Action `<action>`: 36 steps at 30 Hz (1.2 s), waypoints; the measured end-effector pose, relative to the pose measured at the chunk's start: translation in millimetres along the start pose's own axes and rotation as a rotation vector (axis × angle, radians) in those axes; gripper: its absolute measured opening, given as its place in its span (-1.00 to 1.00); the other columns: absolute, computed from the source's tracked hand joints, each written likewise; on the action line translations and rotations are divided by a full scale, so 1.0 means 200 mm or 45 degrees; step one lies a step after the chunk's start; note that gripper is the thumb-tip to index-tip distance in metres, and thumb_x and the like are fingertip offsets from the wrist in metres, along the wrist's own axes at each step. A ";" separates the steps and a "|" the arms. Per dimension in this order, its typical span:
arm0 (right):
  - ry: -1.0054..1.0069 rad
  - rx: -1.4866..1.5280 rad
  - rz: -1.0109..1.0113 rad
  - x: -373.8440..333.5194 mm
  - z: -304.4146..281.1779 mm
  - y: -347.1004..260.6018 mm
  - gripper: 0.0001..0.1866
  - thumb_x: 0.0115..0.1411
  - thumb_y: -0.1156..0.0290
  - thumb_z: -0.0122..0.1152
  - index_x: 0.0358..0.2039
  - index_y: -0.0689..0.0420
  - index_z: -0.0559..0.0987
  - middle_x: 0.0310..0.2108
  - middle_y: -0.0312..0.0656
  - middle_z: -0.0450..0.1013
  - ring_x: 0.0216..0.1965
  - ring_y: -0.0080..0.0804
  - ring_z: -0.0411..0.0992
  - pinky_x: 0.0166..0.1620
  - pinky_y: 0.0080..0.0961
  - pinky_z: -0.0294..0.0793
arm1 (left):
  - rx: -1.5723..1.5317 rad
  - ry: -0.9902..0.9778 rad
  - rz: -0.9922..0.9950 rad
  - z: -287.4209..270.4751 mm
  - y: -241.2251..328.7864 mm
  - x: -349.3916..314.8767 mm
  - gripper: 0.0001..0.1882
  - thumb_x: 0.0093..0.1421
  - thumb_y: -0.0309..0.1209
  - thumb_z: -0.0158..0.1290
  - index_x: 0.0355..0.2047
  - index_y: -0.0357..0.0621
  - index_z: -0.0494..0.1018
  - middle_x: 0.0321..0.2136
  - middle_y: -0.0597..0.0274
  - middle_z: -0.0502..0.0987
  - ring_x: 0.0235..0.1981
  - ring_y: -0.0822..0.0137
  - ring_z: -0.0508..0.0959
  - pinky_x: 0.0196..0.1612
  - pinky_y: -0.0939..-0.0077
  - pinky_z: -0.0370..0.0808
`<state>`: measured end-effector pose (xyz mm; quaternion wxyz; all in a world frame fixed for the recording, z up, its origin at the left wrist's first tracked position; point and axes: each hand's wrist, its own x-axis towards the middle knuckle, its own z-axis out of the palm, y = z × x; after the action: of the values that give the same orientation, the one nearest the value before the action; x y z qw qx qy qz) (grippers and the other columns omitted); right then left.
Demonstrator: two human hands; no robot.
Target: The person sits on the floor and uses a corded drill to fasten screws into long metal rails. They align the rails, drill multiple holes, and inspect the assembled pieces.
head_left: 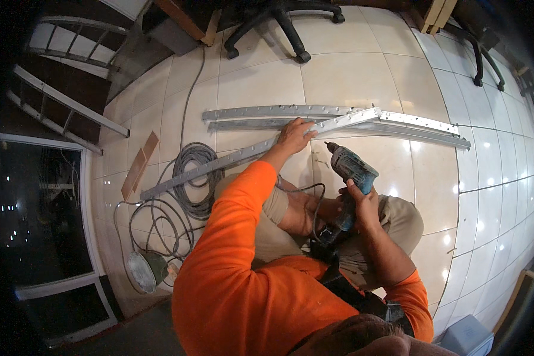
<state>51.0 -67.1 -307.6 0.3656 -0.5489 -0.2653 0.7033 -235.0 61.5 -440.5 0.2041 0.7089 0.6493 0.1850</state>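
Observation:
My left hand [295,136] is closed around a long grey metal channel [219,163] with evenly spaced holes or dimples, which slants from lower left to upper right across my front. My right hand [362,204] grips a blue-green corded power drill [353,163] by its handle. The drill's chuck points up and left, a short way below the channel and apart from it. Beyond my left hand, two more metal channels [249,111] lie on the tiled floor, and the far end of the held one crosses over them. My folded legs are under both arms.
A coiled grey cable [196,199] lies on the floor to the left, with looser loops below it. Nearby are a round lamp-like object [143,272] and a brown flat piece [140,166]. Wheeled chair bases [282,24] stand at the back, ladders [68,107] at the far left.

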 end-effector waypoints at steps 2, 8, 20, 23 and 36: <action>0.030 0.046 0.032 0.01 -0.01 0.01 -0.57 0.28 0.26 0.37 -0.01 0.25 0.43 -0.34 -0.01 0.55 -0.44 -0.24 0.57 -0.50 -0.33 0.61 | -0.055 0.090 0.000 0.03 0.02 0.05 -0.58 0.30 -0.08 0.17 0.02 -0.07 0.63 -0.10 -0.03 0.56 0.01 -0.05 0.54 0.12 0.13 0.47; 0.056 0.102 0.055 0.02 -0.01 -0.02 -0.59 0.27 0.29 0.39 -0.03 0.23 0.43 -0.36 -0.05 0.56 -0.46 -0.28 0.56 -0.46 -0.34 0.59 | -0.145 0.402 -0.094 0.17 0.06 0.14 -0.67 0.18 -0.20 0.30 -0.14 -0.15 0.68 -0.27 -0.05 0.60 -0.20 -0.05 0.61 -0.06 0.17 0.55; 0.043 0.184 0.106 0.00 -0.01 -0.07 -0.57 0.28 0.27 0.38 -0.01 0.23 0.42 -0.33 -0.04 0.55 -0.41 -0.27 0.57 -0.45 -0.32 0.61 | -0.388 0.530 0.102 0.15 0.19 0.09 -0.84 0.10 -0.42 0.30 -0.30 -0.14 0.63 -0.30 0.07 0.65 -0.18 -0.03 0.60 -0.06 0.16 0.51; 0.052 0.201 0.101 0.00 -0.02 -0.06 -0.58 0.28 0.27 0.38 -0.02 0.23 0.43 -0.33 -0.04 0.55 -0.42 -0.27 0.57 -0.45 -0.32 0.61 | -0.449 0.529 0.083 0.10 0.27 0.06 -0.82 0.11 -0.41 0.32 -0.28 -0.19 0.66 -0.30 0.03 0.68 -0.21 0.06 0.66 -0.06 0.27 0.54; 0.093 0.286 0.060 0.01 -0.03 -0.10 -0.57 0.27 0.26 0.39 -0.02 0.21 0.42 -0.35 -0.05 0.55 -0.45 -0.30 0.56 -0.49 -0.37 0.58 | -0.575 0.460 -0.035 0.12 0.36 -0.09 -0.78 0.15 -0.37 0.35 -0.22 -0.18 0.66 -0.28 0.07 0.71 -0.21 0.25 0.69 -0.11 0.36 0.58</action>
<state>61.7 -54.4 -295.1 0.4176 -0.5359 -0.1581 0.7165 -162.7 37.4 -422.2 0.2403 0.5922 0.6272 0.4452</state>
